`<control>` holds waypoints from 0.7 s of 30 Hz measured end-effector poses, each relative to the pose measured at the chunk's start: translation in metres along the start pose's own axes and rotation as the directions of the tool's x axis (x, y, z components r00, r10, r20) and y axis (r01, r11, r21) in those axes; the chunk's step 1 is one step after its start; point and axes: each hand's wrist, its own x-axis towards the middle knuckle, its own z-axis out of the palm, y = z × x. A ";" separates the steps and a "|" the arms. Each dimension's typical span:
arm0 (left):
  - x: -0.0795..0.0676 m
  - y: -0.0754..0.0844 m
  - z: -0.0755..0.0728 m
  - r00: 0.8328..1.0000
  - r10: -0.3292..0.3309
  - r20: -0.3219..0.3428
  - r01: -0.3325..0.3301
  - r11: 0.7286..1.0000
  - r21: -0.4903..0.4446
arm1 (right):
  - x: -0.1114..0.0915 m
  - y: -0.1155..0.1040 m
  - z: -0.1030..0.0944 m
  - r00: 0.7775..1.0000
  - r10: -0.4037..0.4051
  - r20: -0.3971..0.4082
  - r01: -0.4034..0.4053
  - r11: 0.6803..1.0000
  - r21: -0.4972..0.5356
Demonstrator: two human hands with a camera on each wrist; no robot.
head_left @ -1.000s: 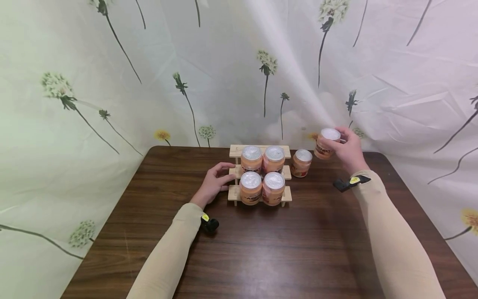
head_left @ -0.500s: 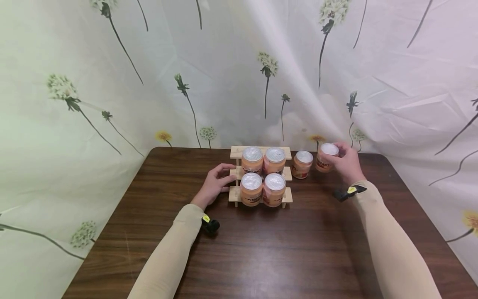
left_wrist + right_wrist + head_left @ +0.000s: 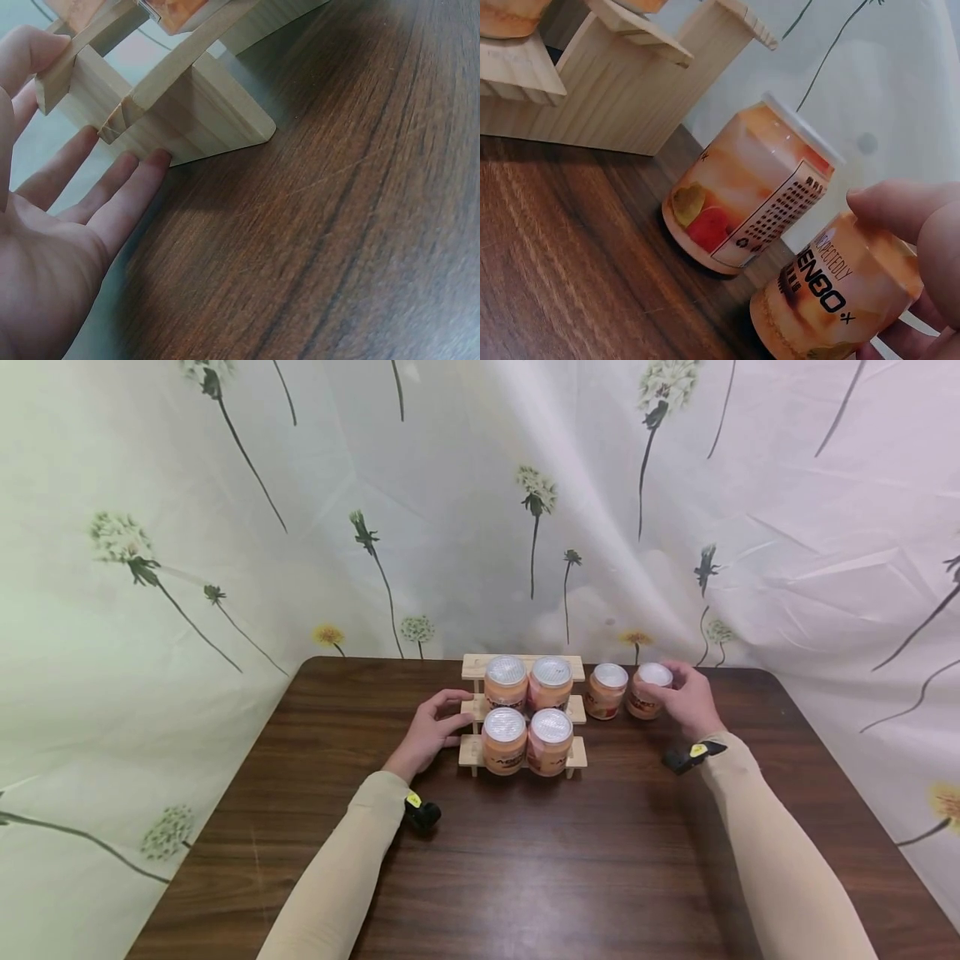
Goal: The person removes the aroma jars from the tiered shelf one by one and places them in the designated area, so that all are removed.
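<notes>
1. Head: four cans (image 3: 550, 743) stand in touching pairs on the lower and middle tiers of the wooden rack (image 3: 470, 750), probably so each tier takes two. The right hand (image 3: 688, 700) grips the held can (image 3: 642, 703) beside the standing can (image 3: 604, 695), at or just above the table (image 3: 525, 860).
2. Left wrist: left hand (image 3: 56, 244) spread, touching the rack's end, likely bracing it.
3. Right wrist: held can pinched near its top, presumably leaving the base free.

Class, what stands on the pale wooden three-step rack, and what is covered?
Two orange cylindrical cans with silvery lids on the lowest step, two on the middle step. In the head view, front cans hide back cans' bases.
</notes>
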 end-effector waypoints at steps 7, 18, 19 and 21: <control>0.000 -0.001 -0.001 1.000 0.009 0.001 -0.009 1.000 -0.001 | 0.001 0.005 0.000 1.000 -0.001 0.002 0.001 1.000 -0.003; 0.000 -0.001 0.000 1.000 0.006 0.006 -0.006 1.000 -0.011 | 0.001 0.005 -0.002 1.000 0.014 0.019 -0.014 1.000 -0.003; 0.000 -0.001 0.000 1.000 0.006 0.006 -0.006 1.000 -0.011 | 0.001 0.005 -0.002 1.000 0.015 0.021 -0.015 1.000 -0.004; 0.001 -0.001 0.000 1.000 0.007 0.005 -0.007 1.000 -0.006 | 0.000 0.005 -0.002 1.000 0.016 0.026 -0.016 1.000 0.000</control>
